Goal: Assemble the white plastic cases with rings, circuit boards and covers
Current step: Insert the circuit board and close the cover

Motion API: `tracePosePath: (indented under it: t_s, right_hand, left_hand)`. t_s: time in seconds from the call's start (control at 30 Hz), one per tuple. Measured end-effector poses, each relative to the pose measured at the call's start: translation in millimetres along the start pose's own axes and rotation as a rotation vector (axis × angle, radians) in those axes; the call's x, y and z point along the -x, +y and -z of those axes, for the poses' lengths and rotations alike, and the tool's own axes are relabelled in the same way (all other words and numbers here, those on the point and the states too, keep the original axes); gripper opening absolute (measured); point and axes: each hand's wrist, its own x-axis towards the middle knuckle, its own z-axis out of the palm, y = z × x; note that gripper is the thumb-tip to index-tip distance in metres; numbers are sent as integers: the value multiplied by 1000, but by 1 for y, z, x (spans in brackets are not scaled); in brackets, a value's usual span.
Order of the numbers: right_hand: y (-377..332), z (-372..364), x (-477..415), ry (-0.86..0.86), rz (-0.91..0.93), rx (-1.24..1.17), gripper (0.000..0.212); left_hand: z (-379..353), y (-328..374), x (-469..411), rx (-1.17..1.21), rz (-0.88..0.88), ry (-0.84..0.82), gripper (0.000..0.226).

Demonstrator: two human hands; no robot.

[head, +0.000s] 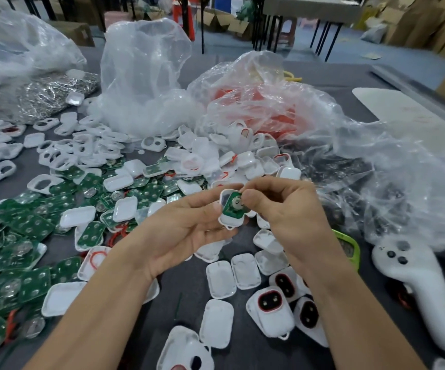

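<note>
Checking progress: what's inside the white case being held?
A green circuit board with a round silver contact sits in the white case. The right hand covers its upper corner; anything beneath the board is hidden.

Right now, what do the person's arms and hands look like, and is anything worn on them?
The left hand and right hand are bare, with no gloves. The left forearm and right forearm are bare too: no sleeves, watch or bracelet show.

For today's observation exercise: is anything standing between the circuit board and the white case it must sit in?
Nothing visible. The circuit board already lies in the white case, which the left hand holds; the right hand pinches the board's edge.
</note>
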Motion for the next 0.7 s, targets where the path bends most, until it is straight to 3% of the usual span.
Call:
tracePosePath:
  t_s: [0.33,0.53,0.63,0.7]
  right_hand:
    - [-4,3,4,-43,132,330,15]
    - [-14,12,10,-145,236,556,40]
    - [-12,12,8,-105,206,540,36]
    - [-11,13,6,-45,134,377,34]
  left_hand:
    - [2,-2,-1,-12,-18,6,41]
    - [0,-2,-1,10,-35,50,38]
    - [1,-1,-2,56,-36,57,37]
    - [2,-1,-3,82,-40,59,41]
